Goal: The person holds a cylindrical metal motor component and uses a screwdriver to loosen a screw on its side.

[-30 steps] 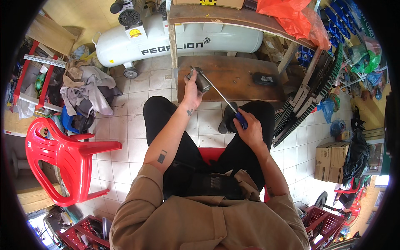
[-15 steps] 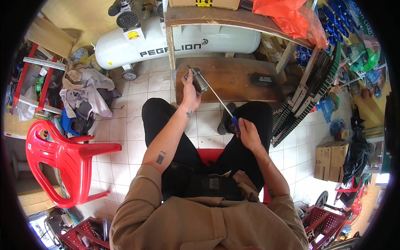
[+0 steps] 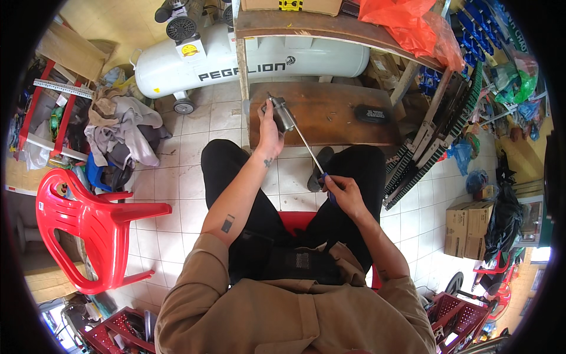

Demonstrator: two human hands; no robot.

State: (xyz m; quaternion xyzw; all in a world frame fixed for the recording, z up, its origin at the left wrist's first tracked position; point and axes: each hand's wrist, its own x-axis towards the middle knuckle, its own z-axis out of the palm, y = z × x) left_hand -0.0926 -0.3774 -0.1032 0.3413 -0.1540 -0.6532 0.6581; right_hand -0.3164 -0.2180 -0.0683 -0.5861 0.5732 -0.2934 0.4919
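Note:
My left hand (image 3: pixel 270 137) is closed around a grey metal cylindrical part (image 3: pixel 284 117), which it holds up in front of the low wooden bench. A thin stub sticks out of the part's far end. Above my right thigh, my right hand (image 3: pixel 346 194) grips the blue handle of a long screwdriver (image 3: pixel 309 147). The steel shaft slants up and left, its tip end at the right side of the metal part. Whether the tip sits in a screw or slot is too small to tell.
Ahead lies the low brown wooden bench (image 3: pixel 318 127), bearing a black case (image 3: pixel 372 113) and small loose bits. Behind it stands a white air compressor tank (image 3: pixel 177 73). A red plastic chair (image 3: pixel 118 221) is at left; cardboard boxes (image 3: pixel 467 230) and leaning black rails (image 3: pixel 421 144) are at right.
My right hand has moved slightly down and left, its grip on the screwdriver handle changed. The shaft now slants more steeply, its tip end lower along the metal part. My left hand stays nearly still.

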